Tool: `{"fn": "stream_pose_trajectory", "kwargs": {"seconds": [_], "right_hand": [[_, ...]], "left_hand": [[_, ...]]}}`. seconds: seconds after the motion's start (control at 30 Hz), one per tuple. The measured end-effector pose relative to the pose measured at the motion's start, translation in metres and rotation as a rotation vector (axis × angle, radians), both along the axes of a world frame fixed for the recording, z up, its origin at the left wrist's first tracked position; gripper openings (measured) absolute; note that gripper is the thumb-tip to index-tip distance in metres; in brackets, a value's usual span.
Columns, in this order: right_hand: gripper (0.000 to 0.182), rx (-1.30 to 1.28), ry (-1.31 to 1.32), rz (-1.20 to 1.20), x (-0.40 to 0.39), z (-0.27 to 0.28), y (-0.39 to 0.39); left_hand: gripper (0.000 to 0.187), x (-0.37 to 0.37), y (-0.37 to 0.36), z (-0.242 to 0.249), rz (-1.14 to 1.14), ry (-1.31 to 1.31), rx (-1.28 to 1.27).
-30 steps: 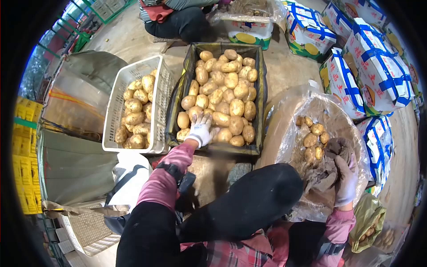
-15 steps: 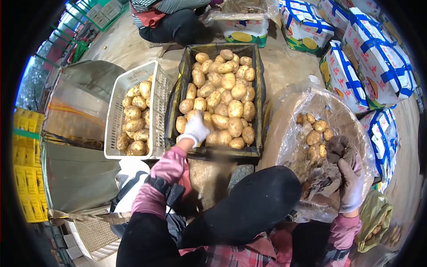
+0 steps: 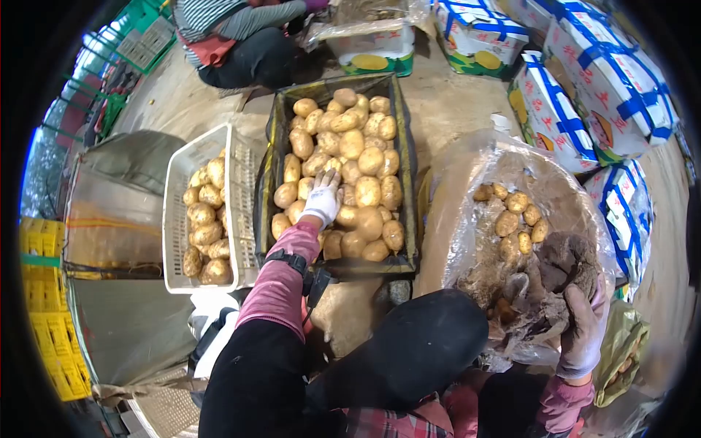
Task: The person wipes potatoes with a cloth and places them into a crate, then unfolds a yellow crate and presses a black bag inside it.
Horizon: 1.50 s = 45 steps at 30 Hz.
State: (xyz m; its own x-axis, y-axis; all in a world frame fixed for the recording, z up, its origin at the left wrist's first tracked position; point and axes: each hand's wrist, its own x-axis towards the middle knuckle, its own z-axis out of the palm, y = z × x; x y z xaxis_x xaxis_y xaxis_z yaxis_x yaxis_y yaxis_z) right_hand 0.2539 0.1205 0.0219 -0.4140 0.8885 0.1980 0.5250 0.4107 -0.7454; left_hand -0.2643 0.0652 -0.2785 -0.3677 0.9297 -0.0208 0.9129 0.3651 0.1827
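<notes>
My left hand [image 3: 323, 198], in a whitish glove, lies over the potatoes [image 3: 351, 144] in a dark, black-lined crate [image 3: 407, 219]. Its fingers are stretched and spread, touching the potatoes beneath. On the right, my right hand [image 3: 582, 328], gloved and soiled, is closed on a crumpled grey-brown cloth [image 3: 566, 266]. That cloth hangs over a plastic-lined box [image 3: 445, 241], where several smaller potatoes [image 3: 517, 202] lie on dirt. A white slotted basket [image 3: 232, 197] with more potatoes [image 3: 207, 214] stands left of the dark crate.
A person [image 3: 244, 44] crouches at the back beside another plastic-covered box [image 3: 371, 51]. White cartons with blue tape [image 3: 606, 80] are stacked at the right. Yellow crates [image 3: 55, 343] stand far left. A greenish bag [image 3: 621, 350] lies near my right hand.
The view has shifted. My left hand has moved farther over the potatoes, away from me and toward the crate's middle, its fingers now plainly spread. My right hand keeps hold of the cloth.
</notes>
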Motion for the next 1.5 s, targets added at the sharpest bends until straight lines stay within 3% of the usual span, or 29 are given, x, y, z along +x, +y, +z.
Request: {"fn": "stream_pose_trajectory", "kwargs": {"seconds": [0.03, 0.07, 0.13, 0.17, 0.2, 0.23, 0.3, 0.43, 0.5, 0.57, 0.63, 0.67, 0.7, 0.73, 0.77, 0.8, 0.83, 0.9, 0.93, 0.97, 1.07, 1.17, 1.2, 1.33, 1.43, 1.47, 1.5], "right_hand": [[0.044, -0.028, 0.052, 0.001, -0.008, 0.01, 0.0], [0.045, -0.398, 0.431, -0.084, -0.034, 0.038, 0.002], [0.049, -0.27, 0.45, -0.103, -0.023, 0.046, 0.008], [0.047, -0.219, 0.45, -0.143, -0.012, 0.052, 0.01], [0.042, -0.181, 0.496, -0.17, 0.002, 0.052, 0.011], [0.038, -0.142, 0.54, -0.197, 0.016, 0.052, 0.011], [0.035, -0.157, 0.671, -0.272, 0.042, 0.052, 0.008], [0.03, -0.196, 0.958, -0.301, 0.076, 0.055, 0.011], [0.034, -0.084, 0.888, -0.325, 0.092, 0.049, 0.009], [0.038, -0.03, 0.855, -0.349, 0.107, 0.046, 0.005], [0.042, -0.01, 0.864, -0.424, 0.124, 0.041, 0.002], [0.041, 0.008, 0.888, -0.43, 0.132, 0.039, 0.0], [0.041, 0.011, 0.869, -0.429, 0.142, 0.04, -0.002], [0.04, 0.014, 0.851, -0.428, 0.151, 0.041, -0.005], [0.04, 0.017, 0.832, -0.428, 0.16, 0.043, -0.007], [0.039, 0.009, 0.851, -0.449, 0.164, 0.048, -0.012], [0.039, 0.013, 0.809, -0.464, 0.169, 0.049, -0.015], [0.038, 0.02, 0.724, -0.493, 0.18, 0.051, -0.021], [0.037, 0.025, 0.663, -0.503, 0.183, 0.052, -0.024], [0.036, 0.029, 0.602, -0.512, 0.185, 0.051, -0.024], [0.058, -0.111, 0.635, -0.676, 0.183, 0.044, -0.025], [0.063, -0.287, 0.673, -0.741, 0.187, 0.038, -0.029], [0.063, -0.337, 0.674, -0.766, 0.188, 0.036, -0.03], [0.063, -0.431, 0.848, -0.807, 0.183, 0.032, -0.016], [0.062, -0.47, 0.873, -0.784, 0.177, 0.035, -0.011], [0.061, -0.453, 0.857, -0.773, 0.177, 0.032, -0.011], [0.061, -0.432, 0.788, -0.788, 0.177, 0.029, -0.012]], "left_hand": [[0.05, 0.001, 0.001, 0.0, 0.0, 0.009, -0.004], [0.052, -0.004, 0.002, -0.007, 0.0, 0.016, -0.043], [0.061, -0.025, 0.005, -0.034, -0.003, -0.054, -0.095], [0.066, -0.007, 0.011, -0.001, 0.037, -0.118, -0.216], [0.07, -0.011, 0.006, -0.026, 0.001, 0.079, -0.025], [0.071, 0.016, 0.009, 0.001, 0.112, 0.1, 0.023], [0.067, 0.047, 0.019, 0.05, 0.027, -0.084, 0.152], [0.054, 0.11, 0.055, 0.181, -0.139, -0.663, 0.184], [0.05, 0.129, 0.084, 0.233, -0.426, -0.517, 0.287], [0.049, 0.168, 0.114, 0.283, -0.52, -0.811, 0.26], [0.047, 0.224, 0.138, 0.324, -0.572, -0.749, 0.227], [0.047, 0.246, 0.153, 0.333, -0.73, -0.477, 0.221], [0.051, 0.277, 0.164, 0.334, -0.718, -0.54, 0.113], [0.053, 0.305, 0.174, 0.332, -0.765, -0.437, 0.032], [0.054, 0.329, 0.19, 0.308, -0.846, -0.379, 0.015], [0.042, 0.363, 0.194, 0.294, -0.838, -0.329, -0.104], [0.041, 0.377, 0.217, 0.243, -0.892, -0.364, -0.132], [0.04, 0.427, 0.233, 0.178, -1.029, -0.166, -0.293], [0.043, 0.449, 0.236, 0.139, -0.859, -0.165, -0.42], [0.045, 0.454, 0.253, 0.072, -0.918, -0.222, -0.466], [0.044, 0.486, 0.245, -0.001, -0.877, -0.129, -0.374], [0.038, 0.519, 0.247, -0.031, -0.664, -0.212, -0.564], [0.036, 0.519, 0.244, -0.075, -0.727, -0.07, -0.434], [0.029, 0.524, 0.229, -0.112, -0.819, 0.382, 0.106], [0.046, 0.523, 0.251, -0.107, -0.794, 0.18, -0.281], [0.054, 0.52, 0.252, -0.101, -0.845, 0.28, -0.314], [0.056, 0.515, 0.256, -0.104, -0.819, 0.204, -0.325]]}}
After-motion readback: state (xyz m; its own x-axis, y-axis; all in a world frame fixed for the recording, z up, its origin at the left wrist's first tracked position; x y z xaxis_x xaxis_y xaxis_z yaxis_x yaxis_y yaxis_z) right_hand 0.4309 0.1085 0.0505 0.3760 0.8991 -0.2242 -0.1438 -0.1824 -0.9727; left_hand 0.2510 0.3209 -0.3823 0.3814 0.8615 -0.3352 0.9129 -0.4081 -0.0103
